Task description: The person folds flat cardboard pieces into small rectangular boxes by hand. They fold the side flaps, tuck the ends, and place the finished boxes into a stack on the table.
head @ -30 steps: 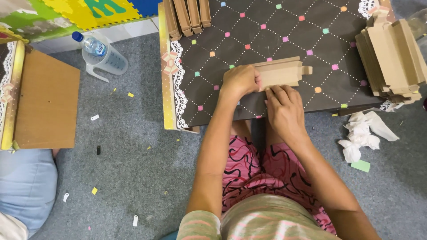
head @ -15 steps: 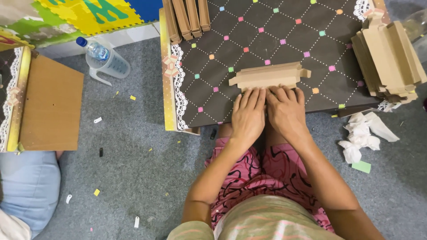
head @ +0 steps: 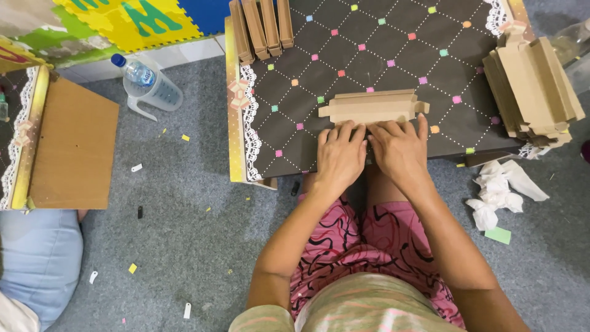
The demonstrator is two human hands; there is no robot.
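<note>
Both hands have slid apart and flattened since a moment ago. Left hand [head: 339, 155] and right hand [head: 399, 149] lie side by side, fingers spread flat, holding nothing, pressing the near edge of the folded cardboard piece [head: 372, 107] on the dark dotted surface [head: 393, 37]. Cardboard stack [head: 533, 86] sits at right, more strips [head: 261, 24] top left, water bottle [head: 136, 71] on the floor.
</note>
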